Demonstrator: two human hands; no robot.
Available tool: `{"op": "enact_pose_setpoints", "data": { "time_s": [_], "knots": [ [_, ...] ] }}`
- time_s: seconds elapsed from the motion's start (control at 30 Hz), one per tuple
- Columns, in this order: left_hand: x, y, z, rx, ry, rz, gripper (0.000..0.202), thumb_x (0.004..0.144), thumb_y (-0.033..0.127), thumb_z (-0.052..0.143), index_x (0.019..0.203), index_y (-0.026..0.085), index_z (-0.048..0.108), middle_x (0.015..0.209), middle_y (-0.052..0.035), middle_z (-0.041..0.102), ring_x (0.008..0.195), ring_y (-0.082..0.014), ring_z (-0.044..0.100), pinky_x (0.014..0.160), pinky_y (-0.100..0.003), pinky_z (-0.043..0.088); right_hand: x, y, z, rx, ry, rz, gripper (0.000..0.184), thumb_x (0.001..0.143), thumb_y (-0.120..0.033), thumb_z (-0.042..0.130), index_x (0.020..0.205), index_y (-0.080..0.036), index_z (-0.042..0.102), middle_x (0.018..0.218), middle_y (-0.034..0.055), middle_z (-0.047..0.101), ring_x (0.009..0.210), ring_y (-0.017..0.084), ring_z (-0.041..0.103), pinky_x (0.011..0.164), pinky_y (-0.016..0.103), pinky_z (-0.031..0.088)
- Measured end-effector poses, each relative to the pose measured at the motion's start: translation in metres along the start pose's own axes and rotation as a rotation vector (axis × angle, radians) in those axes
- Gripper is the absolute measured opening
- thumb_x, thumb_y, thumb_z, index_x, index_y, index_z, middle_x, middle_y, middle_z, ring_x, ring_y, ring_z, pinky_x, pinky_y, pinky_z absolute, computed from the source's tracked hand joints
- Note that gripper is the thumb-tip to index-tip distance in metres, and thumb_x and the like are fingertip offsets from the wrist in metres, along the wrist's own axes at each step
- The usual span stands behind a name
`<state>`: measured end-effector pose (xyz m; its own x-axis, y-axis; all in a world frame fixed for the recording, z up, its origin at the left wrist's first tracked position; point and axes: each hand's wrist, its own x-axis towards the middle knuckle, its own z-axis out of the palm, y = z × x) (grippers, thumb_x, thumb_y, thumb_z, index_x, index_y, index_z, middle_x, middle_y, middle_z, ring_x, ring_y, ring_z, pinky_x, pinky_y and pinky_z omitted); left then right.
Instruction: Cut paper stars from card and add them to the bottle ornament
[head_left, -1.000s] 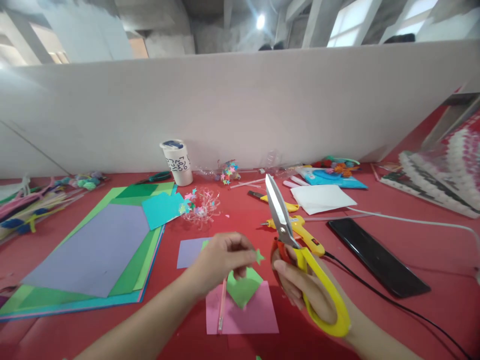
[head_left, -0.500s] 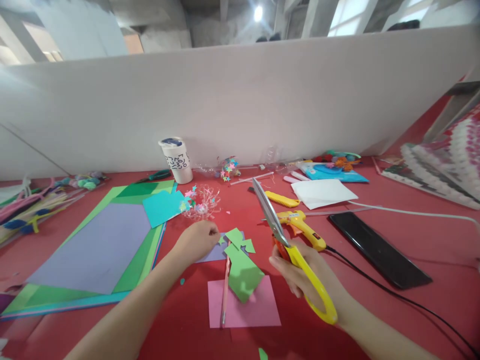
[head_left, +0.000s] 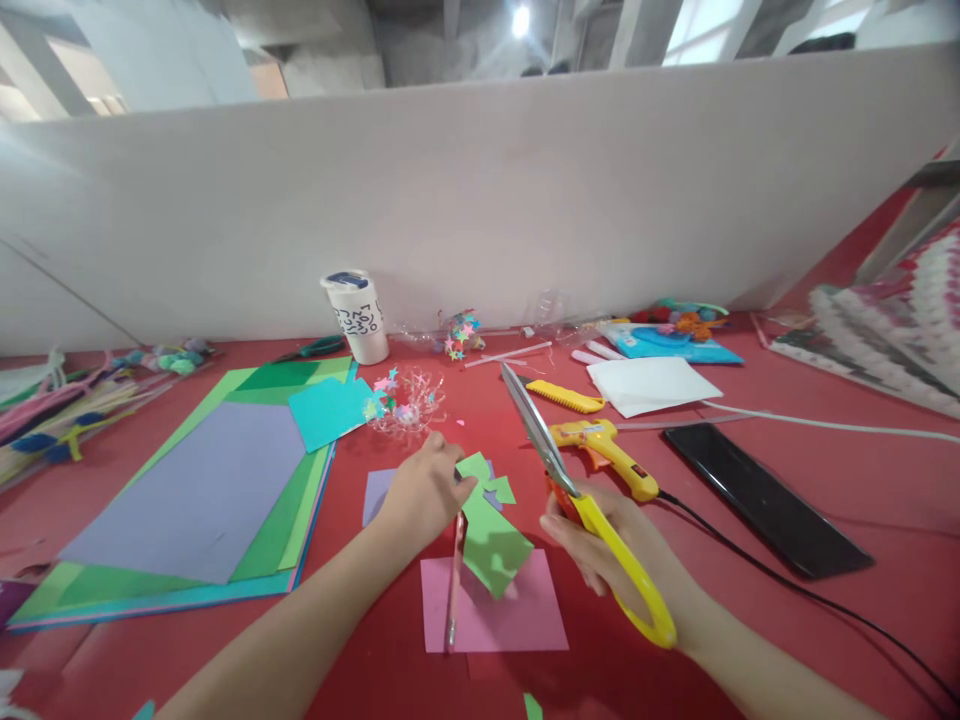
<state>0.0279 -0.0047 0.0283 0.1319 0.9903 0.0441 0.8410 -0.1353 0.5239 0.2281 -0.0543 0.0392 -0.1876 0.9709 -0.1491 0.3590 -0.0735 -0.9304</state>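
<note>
My left hand (head_left: 424, 490) lies low over the red table (head_left: 825, 620), its fingers curled and pinched on the upper edge of a cut green paper scrap (head_left: 491, 540). The scrap lies partly on a pink sheet (head_left: 510, 620), beside a pink pencil (head_left: 454, 580) and a small purple sheet (head_left: 373, 492). My right hand (head_left: 615, 550) grips the yellow handles of large scissors (head_left: 592, 515). Their blades are closed and point up and away to the left, just right of the scrap.
A yellow glue gun (head_left: 604, 450) with a black cord, a black phone (head_left: 765, 495), a yellow box cutter (head_left: 566, 398) and white paper (head_left: 649, 385) lie right of centre. A stack of coloured sheets (head_left: 202, 490) is left. A white cup (head_left: 360, 320) and clear star ornament (head_left: 405, 408) stand behind.
My left hand put the small green star down by the purple sheet, then moved right onto the green scrap. The scissors dropped lower and tilted left.
</note>
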Motion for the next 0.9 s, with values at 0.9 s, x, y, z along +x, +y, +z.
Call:
{"op": "enact_pose_setpoints", "data": {
  "time_s": [0.9],
  "knots": [
    [-0.024, 0.044, -0.028, -0.977, -0.545, -0.120, 0.014, 0.072, 0.029, 0.066, 0.072, 0.016, 0.060, 0.060, -0.0006, 0.065, 0.052, -0.0126, 0.062, 0.050, -0.023, 0.049, 0.000, 0.012, -0.004, 0.298, -0.031, -0.134, 0.047, 0.086, -0.060, 0.051, 0.060, -0.023, 0.039, 0.040, -0.0097, 0.036, 0.033, 0.008, 0.034, 0.039, 0.023, 0.028]
  ]
}}
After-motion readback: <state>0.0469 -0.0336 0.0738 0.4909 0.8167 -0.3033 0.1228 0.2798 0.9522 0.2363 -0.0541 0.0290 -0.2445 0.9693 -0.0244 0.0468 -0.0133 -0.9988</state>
